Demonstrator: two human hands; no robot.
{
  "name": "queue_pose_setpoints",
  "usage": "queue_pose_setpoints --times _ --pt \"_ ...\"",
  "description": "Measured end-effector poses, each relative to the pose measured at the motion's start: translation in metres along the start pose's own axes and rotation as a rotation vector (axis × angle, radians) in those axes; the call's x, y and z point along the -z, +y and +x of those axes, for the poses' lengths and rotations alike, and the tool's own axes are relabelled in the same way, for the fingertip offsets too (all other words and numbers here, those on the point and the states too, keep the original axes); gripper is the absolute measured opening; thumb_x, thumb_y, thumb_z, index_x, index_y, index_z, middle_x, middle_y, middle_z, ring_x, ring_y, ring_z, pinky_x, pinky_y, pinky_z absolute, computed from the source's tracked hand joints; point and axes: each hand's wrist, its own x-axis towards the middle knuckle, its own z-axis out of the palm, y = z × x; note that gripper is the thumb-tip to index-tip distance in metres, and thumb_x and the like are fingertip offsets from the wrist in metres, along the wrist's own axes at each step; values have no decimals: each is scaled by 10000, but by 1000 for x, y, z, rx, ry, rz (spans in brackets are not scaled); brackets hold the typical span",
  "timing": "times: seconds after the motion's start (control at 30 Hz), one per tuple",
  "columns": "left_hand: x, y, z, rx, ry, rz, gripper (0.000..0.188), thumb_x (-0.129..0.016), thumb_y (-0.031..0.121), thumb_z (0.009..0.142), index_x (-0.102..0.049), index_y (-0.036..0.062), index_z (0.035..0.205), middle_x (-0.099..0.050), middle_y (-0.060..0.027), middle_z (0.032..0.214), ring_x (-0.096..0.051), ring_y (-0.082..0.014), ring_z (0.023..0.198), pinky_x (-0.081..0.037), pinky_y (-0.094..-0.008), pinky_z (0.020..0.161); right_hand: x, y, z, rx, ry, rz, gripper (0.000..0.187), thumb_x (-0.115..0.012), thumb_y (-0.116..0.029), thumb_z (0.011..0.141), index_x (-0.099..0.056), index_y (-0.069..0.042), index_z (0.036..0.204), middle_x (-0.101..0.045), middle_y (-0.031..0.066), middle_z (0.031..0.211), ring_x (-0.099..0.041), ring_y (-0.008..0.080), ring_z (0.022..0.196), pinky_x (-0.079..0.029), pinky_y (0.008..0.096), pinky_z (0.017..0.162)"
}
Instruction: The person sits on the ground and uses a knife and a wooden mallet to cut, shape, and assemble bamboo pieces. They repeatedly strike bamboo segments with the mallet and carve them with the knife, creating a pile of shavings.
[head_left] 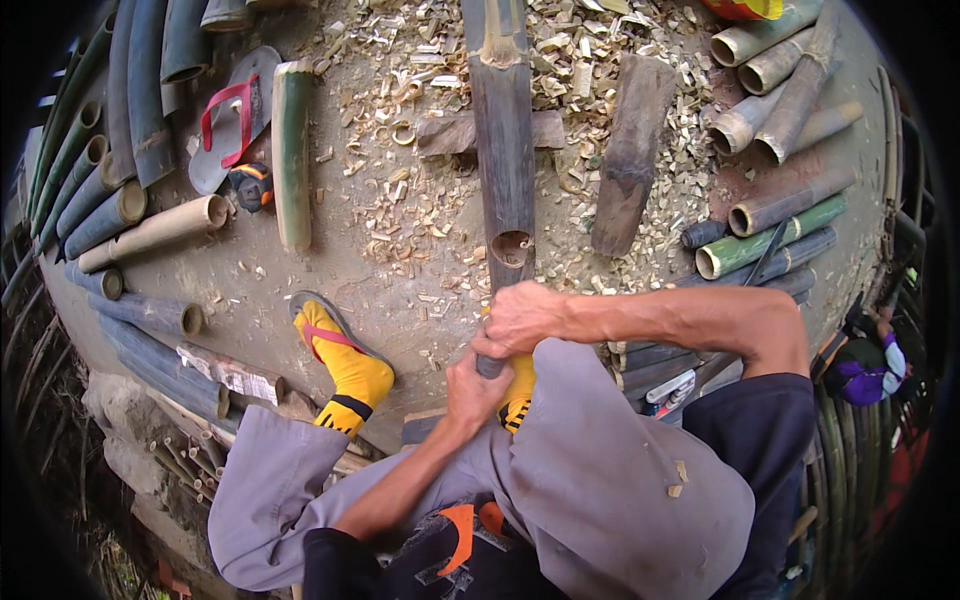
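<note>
A long dark bamboo pole runs from the far edge toward my lap, lying across a short wooden block. Its near part has an opening with pale wood inside, just beyond my fists. My right hand is closed round a narrow dark shaft at the pole's near end. Closer to my body, my left hand grips the same shaft. My fingers cover most of it, so whether it is a tool handle or part of the pole cannot be told.
Wood chips litter the ground around the pole. A split log lies right of it. Left are a green bamboo piece, a tape measure and a loose flip-flop. Cut bamboo lies at both sides. Another person is far right.
</note>
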Motion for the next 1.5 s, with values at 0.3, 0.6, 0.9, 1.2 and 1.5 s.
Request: queue_pose_setpoints --times 0.3,0.6,0.9,1.2,1.5 --pt "127 68 62 -655 139 820 369 -760 119 576 -622 87 917 -621 -114 727 -626 -295 651 -500 -407 592 17 -11 37 -461 760 -98 349 -583 -105 776 -531 -89 1121 -595 117 869 -606 273 771 -487 400 628" --pt "123 228 150 -963 -306 1445 126 -691 146 566 -655 71 660 -623 -149 606 -625 -315 575 -495 -403 548 31 13 37 -826 1345 389 382 -579 32 742 -479 -4 1109 -572 240 919 -599 428 750 -495 485 639" --pt "114 118 41 -231 -72 281 462 -761 274 726 -597 -49 1015 -600 -59 691 -579 -164 614 -484 -314 569 37 -57 -37 -560 1551 681 689 -741 -250 754 -446 56 1296 -575 181 1061 -556 284 1031 -428 425 957" --pt "82 104 69 -800 -5 505 687 -753 159 705 -447 19 1304 -489 -187 1252 -459 -342 1164 -388 -425 975 -44 35 -125 -1601 1849 -49 598 -716 -193 805 -406 71 1244 -551 217 1132 -546 299 1048 -398 385 967" --pt "211 15 162 -88 702 571 721 -752 250 716 -387 54 1306 -576 -216 1097 -568 -407 1023 -455 -485 858 -80 113 -217 -1951 1649 274 826 -722 -356 763 -347 47 1379 -426 269 1367 -448 412 1225 -353 433 1020"
